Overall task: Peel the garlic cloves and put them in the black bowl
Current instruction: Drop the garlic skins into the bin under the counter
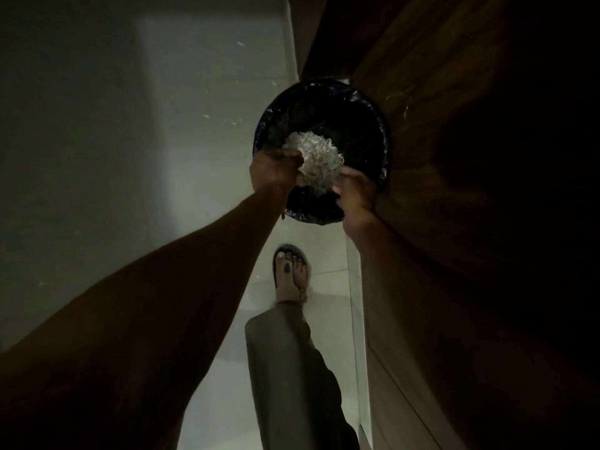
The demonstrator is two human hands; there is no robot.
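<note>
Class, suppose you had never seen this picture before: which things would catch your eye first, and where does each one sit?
The pale heap of garlic peels stands out first, bright against the dark, just above centre, between the left hand and the right hand. Right under it sits the round bin with its black liner, standing on the pale floor beside a wooden cabinet. Lower down, a sandalled foot shows on the floor.

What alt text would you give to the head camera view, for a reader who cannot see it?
Two hands, left hand and right hand, hold a heap of pale garlic skins over a round bin lined with a black bag. The bin stands on a dim pale floor beside a wooden cabinet; a sandalled foot shows below.
</note>
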